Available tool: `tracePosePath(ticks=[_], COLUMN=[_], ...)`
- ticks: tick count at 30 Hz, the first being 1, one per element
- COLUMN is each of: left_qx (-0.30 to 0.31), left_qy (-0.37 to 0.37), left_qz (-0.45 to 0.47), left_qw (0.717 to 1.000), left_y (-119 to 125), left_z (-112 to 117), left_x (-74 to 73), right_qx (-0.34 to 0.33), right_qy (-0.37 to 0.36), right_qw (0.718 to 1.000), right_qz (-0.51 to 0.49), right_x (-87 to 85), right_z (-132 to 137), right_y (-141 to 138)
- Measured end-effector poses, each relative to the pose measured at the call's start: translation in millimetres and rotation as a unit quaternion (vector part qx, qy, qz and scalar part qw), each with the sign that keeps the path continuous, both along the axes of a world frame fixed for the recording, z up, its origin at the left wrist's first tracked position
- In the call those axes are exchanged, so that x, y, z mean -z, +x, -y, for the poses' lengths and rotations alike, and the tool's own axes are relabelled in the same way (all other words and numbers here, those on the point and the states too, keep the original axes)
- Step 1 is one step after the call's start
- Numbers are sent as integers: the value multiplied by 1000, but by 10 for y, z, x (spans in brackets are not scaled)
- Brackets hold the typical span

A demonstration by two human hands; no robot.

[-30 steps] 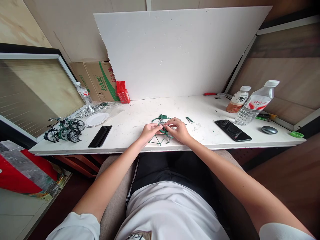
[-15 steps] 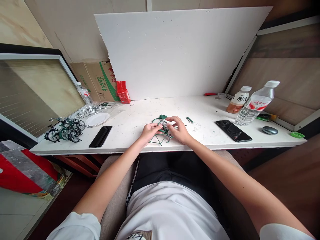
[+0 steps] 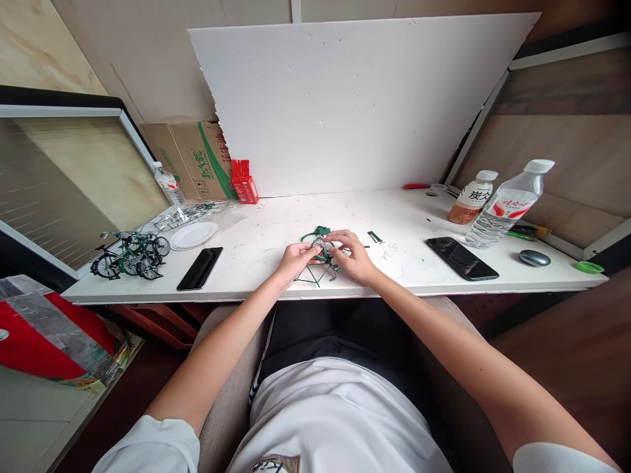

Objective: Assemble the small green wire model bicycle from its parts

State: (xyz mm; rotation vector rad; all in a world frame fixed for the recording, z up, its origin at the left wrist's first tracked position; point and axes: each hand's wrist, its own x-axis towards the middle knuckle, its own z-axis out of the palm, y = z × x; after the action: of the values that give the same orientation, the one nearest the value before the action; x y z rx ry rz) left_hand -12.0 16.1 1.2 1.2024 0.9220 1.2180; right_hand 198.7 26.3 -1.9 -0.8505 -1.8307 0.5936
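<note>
Near the front edge of the white table, both my hands close on a small spoked model bicycle wheel (image 3: 324, 248). My left hand (image 3: 298, 257) pinches its left side between thumb and fingers. From the right, my right hand (image 3: 353, 256) has its fingers bent over the wheel, partly hiding it. Just below the hands lies a green model bicycle frame (image 3: 309, 276); whether it is joined to the wheel I cannot tell. Behind the fingers are more green plastic parts (image 3: 321, 230). A small green strip piece (image 3: 374, 237) lies to the right.
Assembled model bicycles (image 3: 131, 255) stand at the left, beside a black phone (image 3: 200, 269) and white plates (image 3: 194, 236). On the right are another phone (image 3: 461, 258), a water bottle (image 3: 510, 203), a drink bottle (image 3: 472, 197) and a mouse (image 3: 534, 258). A white board (image 3: 365, 105) leans behind.
My right fingers have shifted very slightly over the wheel. The whole view has moved a few pixels; nothing else differs.
</note>
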Motion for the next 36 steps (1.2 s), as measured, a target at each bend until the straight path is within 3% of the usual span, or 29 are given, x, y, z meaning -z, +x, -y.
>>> tracePosePath(ticks=[23,36], left_qx=[3,17], left_qy=[7,12], left_qz=[-16,-19], left_qw=[1000,1000], left_y=[-9,-18], left_z=[-3,-3], left_x=[11,30], right_qx=[46,10], right_qy=[17,26], right_qw=[999,999], right_qz=[-2,21], right_x=[-10,-20], right_z=[4,26], right_y=[-13,-6])
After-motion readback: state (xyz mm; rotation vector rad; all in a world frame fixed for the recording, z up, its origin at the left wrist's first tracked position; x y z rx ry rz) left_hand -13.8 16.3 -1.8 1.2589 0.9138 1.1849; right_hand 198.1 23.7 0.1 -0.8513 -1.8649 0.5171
